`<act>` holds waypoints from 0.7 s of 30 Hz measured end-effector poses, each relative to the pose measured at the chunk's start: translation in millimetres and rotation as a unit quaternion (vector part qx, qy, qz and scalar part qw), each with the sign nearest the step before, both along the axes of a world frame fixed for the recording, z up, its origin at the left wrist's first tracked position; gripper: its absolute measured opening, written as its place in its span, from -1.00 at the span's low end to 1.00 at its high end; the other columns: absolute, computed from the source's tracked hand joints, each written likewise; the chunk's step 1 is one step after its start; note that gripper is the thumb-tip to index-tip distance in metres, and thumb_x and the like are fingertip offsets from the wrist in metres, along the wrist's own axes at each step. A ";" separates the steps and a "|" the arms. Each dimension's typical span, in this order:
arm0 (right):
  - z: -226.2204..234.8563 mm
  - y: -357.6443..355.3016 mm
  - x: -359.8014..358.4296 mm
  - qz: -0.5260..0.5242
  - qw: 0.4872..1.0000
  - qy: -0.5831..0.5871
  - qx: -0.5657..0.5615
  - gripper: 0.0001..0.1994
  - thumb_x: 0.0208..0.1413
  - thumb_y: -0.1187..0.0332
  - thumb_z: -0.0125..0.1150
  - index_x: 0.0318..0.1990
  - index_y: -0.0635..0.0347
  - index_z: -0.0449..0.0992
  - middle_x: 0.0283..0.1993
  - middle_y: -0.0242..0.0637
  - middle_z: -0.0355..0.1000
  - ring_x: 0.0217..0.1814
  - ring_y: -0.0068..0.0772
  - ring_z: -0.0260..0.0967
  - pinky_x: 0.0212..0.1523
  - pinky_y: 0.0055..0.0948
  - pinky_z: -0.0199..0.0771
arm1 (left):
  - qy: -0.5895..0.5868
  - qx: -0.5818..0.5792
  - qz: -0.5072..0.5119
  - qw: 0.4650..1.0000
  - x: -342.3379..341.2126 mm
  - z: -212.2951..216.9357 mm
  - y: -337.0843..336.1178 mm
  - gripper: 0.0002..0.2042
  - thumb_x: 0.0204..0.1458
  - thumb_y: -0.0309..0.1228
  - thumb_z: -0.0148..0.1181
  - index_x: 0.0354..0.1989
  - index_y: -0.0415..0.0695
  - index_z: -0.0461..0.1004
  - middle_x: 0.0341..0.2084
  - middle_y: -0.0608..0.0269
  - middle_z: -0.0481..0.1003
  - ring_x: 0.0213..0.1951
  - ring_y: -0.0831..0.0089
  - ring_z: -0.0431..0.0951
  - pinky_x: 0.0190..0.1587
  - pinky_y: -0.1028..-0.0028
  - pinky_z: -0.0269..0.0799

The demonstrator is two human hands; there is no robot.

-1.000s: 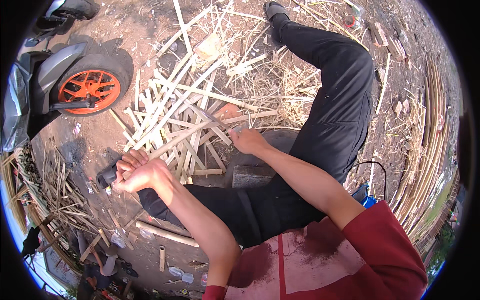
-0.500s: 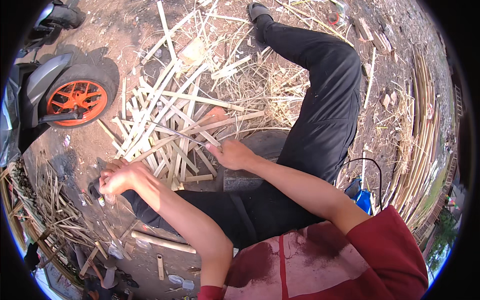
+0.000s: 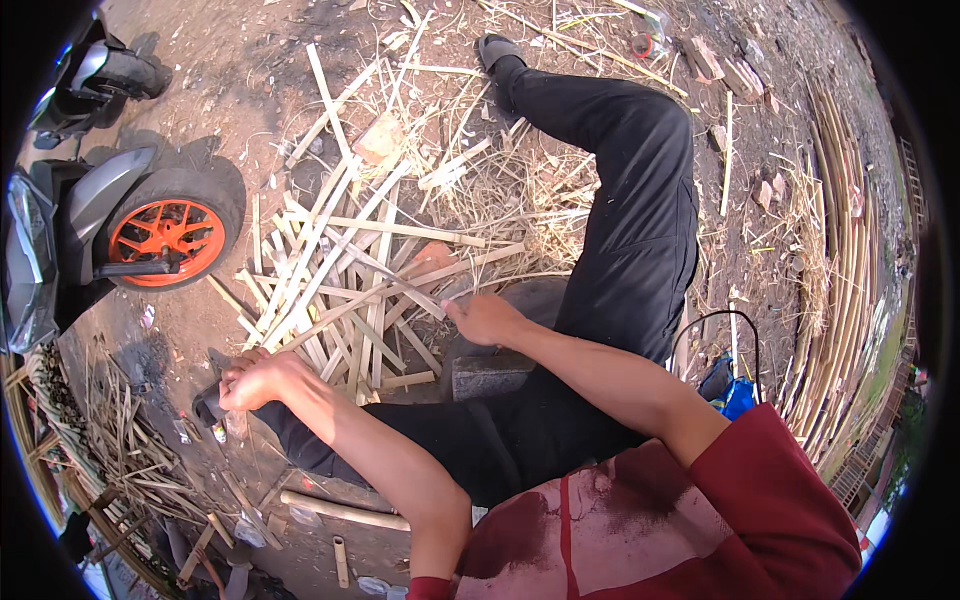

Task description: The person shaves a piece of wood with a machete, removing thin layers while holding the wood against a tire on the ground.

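My left hand (image 3: 258, 381) is closed near my left foot, its fingers curled round one end of a pale bamboo strip (image 3: 335, 318). That strip slants up and to the right over a loose heap of split bamboo strips (image 3: 330, 235). My right hand (image 3: 486, 321) is closed above a dark grey block (image 3: 488, 378) between my legs. From its thumb side a thin, long-bladed knife (image 3: 412, 291) points up and left toward the strip. The fist hides the knife's handle, and its blade is hard to tell from the strips behind it.
A parked motorbike with an orange front wheel (image 3: 168, 243) stands at the left. Long bamboo poles (image 3: 845, 250) lie along the right side. Shavings (image 3: 550, 215) cover the ground by my right leg. A blue bag (image 3: 735, 398) lies beside my right hip.
The whole view has shifted slightly, so the scene sits lower. Both hands keep about the same distance apart. The knife blade now slants more steeply and shows less plainly.
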State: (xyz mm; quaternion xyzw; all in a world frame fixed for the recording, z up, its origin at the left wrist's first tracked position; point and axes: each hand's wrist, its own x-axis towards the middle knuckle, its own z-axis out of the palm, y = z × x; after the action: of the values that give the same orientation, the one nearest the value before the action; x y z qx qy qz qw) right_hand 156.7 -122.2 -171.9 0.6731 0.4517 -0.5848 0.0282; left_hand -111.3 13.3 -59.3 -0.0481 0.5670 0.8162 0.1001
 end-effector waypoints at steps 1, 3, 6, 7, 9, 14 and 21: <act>2.4 -11.9 -19.8 0.034 0.995 0.003 0.091 -0.23 0.36 -0.18 -0.29 -0.26 0.49 0.61 -0.22 0.30 0.54 -0.07 0.30 0.51 0.04 0.03 0.49 | 0.013 -0.010 0.008 1.000 -1.1 2.8 -5.2 -0.70 0.03 -0.14 -0.14 -0.67 0.10 0.02 -0.77 0.47 0.02 -0.72 0.49 0.01 -0.59 0.40 -0.10; -13.7 -13.7 -19.0 0.031 0.995 0.030 0.089 -0.21 0.36 -0.20 -0.31 -0.26 0.50 0.62 -0.24 0.33 0.53 -0.07 0.33 0.51 0.06 0.04 0.48 | 0.027 -0.055 0.042 0.997 -9.6 -12.7 -3.8 -0.72 0.01 -0.12 -0.09 -0.65 0.14 0.06 -0.75 0.49 0.09 -0.71 0.51 0.05 -0.56 0.41 -0.02; -22.8 -1.8 5.7 -0.040 0.997 0.038 -0.055 -0.19 0.35 -0.21 -0.32 -0.28 0.49 0.62 -0.24 0.33 0.53 -0.05 0.33 0.50 0.07 0.05 0.46 | -0.013 -0.089 0.104 0.991 -42.5 -25.0 -5.0 -0.74 0.00 -0.05 -0.06 -0.60 0.13 0.22 -0.66 0.49 0.21 -0.62 0.50 0.20 -0.52 0.41 0.11; -18.8 2.0 4.6 -0.028 0.998 0.037 -0.037 -0.19 0.35 -0.21 -0.32 -0.28 0.49 0.62 -0.26 0.31 0.54 -0.07 0.31 0.51 0.06 0.05 0.47 | -0.018 -0.084 0.098 0.991 -38.5 -23.5 -2.0 -0.73 0.02 -0.04 -0.07 -0.58 0.11 0.23 -0.64 0.47 0.22 -0.60 0.48 0.22 -0.51 0.39 0.13; -11.5 -2.0 -7.5 -0.006 0.999 0.034 -0.008 -0.20 0.35 -0.21 -0.33 -0.28 0.49 0.62 -0.29 0.27 0.55 -0.12 0.28 0.54 0.04 0.04 0.50 | -0.030 -0.082 0.086 0.992 -21.8 -17.6 -2.1 -0.72 0.04 -0.02 -0.08 -0.54 0.08 0.25 -0.59 0.43 0.25 -0.55 0.45 0.24 -0.50 0.36 0.16; -3.0 4.4 2.1 -0.037 0.994 0.048 -0.093 -0.22 0.37 -0.19 -0.36 -0.16 0.47 0.59 -0.25 0.23 0.56 -0.06 0.19 0.54 0.11 0.02 0.48 | 0.039 -0.138 0.043 0.989 0.4 -4.8 3.0 -0.63 0.14 -0.02 -0.24 -0.55 -0.01 0.20 -0.53 0.25 0.26 -0.48 0.35 0.24 -0.43 0.27 0.22; -24.9 -15.3 -13.2 0.035 0.995 -0.009 0.096 -0.24 0.36 -0.16 -0.34 -0.19 0.45 0.61 -0.18 0.25 0.56 0.03 0.22 0.50 0.14 0.01 0.45 | 0.037 -0.087 0.016 0.995 24.6 0.6 -5.1 -0.69 0.10 -0.08 -0.20 -0.58 0.01 0.17 -0.65 0.36 0.17 -0.59 0.43 0.15 -0.54 0.41 0.03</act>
State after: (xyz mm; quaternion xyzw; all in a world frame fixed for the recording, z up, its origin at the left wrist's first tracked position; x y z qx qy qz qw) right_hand 143.5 -137.5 -196.9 0.6614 0.5290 -0.5316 -0.0118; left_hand -86.7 8.3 -58.7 -0.0356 0.6383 0.7665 0.0618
